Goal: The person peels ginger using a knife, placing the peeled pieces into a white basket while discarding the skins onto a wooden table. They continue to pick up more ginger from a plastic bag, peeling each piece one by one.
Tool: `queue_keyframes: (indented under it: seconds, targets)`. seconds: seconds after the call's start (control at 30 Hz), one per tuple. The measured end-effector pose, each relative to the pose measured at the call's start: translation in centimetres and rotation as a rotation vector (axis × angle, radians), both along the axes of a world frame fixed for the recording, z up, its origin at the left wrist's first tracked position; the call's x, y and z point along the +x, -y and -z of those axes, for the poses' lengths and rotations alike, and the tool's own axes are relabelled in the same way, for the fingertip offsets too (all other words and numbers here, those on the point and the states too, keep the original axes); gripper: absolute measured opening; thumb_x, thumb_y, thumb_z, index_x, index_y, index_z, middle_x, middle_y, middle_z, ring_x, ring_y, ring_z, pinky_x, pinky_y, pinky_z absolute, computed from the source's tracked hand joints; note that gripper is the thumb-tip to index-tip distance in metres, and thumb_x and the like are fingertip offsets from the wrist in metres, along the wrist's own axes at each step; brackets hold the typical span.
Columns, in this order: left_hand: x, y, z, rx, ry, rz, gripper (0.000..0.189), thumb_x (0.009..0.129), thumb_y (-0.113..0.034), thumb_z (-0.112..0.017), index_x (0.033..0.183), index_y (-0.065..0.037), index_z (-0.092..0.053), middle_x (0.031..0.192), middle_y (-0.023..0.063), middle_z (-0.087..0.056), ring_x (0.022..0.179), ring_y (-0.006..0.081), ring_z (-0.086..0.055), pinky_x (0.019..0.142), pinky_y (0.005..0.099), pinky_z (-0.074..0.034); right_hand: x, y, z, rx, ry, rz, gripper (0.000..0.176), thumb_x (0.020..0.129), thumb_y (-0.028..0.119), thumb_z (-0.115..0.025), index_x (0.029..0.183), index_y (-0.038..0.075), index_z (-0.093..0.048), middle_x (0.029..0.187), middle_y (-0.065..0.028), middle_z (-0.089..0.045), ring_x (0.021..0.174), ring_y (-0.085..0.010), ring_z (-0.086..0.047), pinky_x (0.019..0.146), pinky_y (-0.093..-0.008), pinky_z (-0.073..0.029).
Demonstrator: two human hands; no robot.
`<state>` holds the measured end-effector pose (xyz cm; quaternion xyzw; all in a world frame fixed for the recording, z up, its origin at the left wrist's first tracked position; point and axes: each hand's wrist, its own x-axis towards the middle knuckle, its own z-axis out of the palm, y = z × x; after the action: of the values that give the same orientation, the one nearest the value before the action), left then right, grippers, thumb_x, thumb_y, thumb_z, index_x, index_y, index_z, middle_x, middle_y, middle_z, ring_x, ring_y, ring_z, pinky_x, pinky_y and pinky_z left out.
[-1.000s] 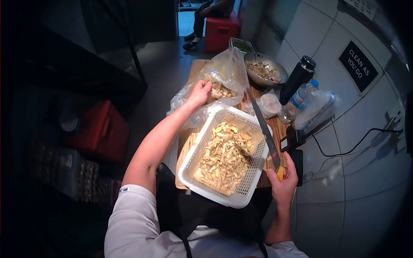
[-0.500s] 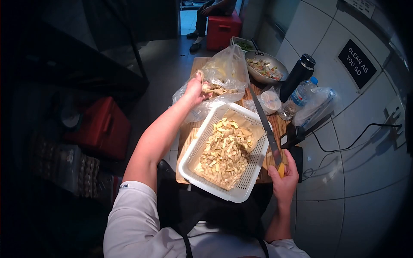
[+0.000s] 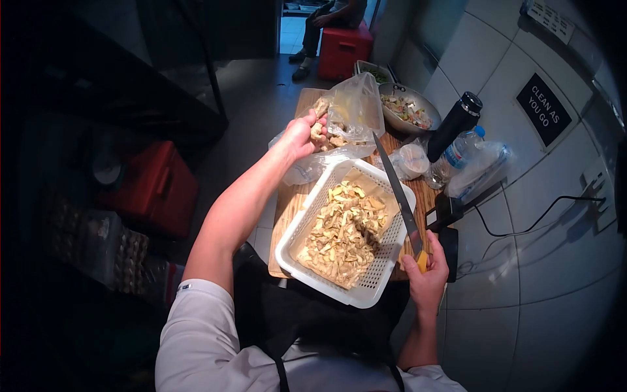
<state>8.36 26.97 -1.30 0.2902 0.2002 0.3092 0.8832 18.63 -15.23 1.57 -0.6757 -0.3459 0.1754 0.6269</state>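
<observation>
The left hand [image 3: 302, 136] curls around knobby, pale-brown root [image 3: 320, 106] at a clear plastic bag [image 3: 359, 108], left of the long, yellow-handled metal knife [image 3: 396, 186] gripped in the right hand [image 3: 428, 279], blade slanting away bagward.

White basket [image 3: 374, 283], hole-dotted — tan-and-yellow pieces [image 3: 336, 238]; yellow knife handle [image 3: 422, 261], grey blade [image 3: 398, 189] — brown, wood-grained tabletop [image 3: 285, 222]; shadowed cooler [image 3: 150, 189], seemingly red.

Light is falling brightly on the white basket [image 3: 385, 255], while the left side is lying near-black. Bluish light is filling the doorway [image 3: 292, 32], the cable [image 3: 504, 230] is casting shadows, and the lens is bowing the wall tiles [image 3: 483, 340].
</observation>
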Motion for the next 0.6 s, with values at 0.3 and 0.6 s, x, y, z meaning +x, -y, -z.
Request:
queue_keyframes:
  seconds: [0.3, 0.6]
  targets:
    - [-0.9, 1.4, -1.2, -0.004, 0.108, 0.021, 0.046, 0.108, -0.043, -0.035, 0.128, -0.006, -0.055, 0.096, 0.0027, -0.060, 0.087, 0.0198, -0.060, 0.079, 0.0391, -0.056, -0.3, -0.2, 0.4, 0.021, -0.041, -0.011, 0.069, 0.085, 0.000, -0.077, 0.144, -0.007, -0.043, 0.098, -0.0066, -0.068, 0.084, -0.0079, -0.062, 0.074, -0.0220, -0.051]
    - [-0.8, 1.1, 0.6, 0.036, 0.020, -0.116, 0.043, 0.108, -0.043, -0.040, 0.124, -0.007, -0.055, 0.089, -0.0006, -0.055, 0.078, 0.0130, -0.055, 0.069, 0.0307, -0.052, 0.0, -0.1, 0.6, 0.007, -0.046, -0.042, 0.069, 0.086, 0.000, -0.076, 0.145, -0.007, -0.041, 0.104, -0.0094, -0.069, 0.089, -0.0099, -0.065, 0.078, -0.0228, -0.052]
